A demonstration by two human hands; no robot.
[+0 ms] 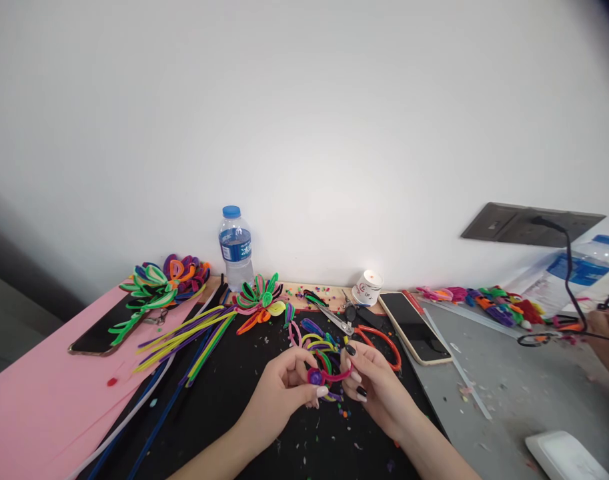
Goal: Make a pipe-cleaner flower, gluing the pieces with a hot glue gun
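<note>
Between my two hands stretches a magenta pipe cleaner (pixel 338 377), with a purple coil (pixel 315 377) at its left end. My left hand (pixel 290 381) pinches the coiled end between thumb and fingers. The other end is gripped by the fingertips of my right hand (pixel 370 385). Just behind the hands lies a pile of bent pipe cleaners (pixel 318 340) in several colours, partly hidden by my fingers. Scissors (pixel 384 343) with orange handles rest beyond my right hand. Farther left is a pipe-cleaner flower (pixel 261 297) with green, pink and orange petals.
Straight pipe cleaners (pixel 187 337) lie left on the black mat (pixel 244 427). A water bottle (pixel 235 247) and paper cup (pixel 368 288) stand by the wall. One phone (pixel 417 327) lies right, another phone (pixel 94 333) left. Another person's hand (pixel 607 330) is at far right near a cable (pixel 568 280).
</note>
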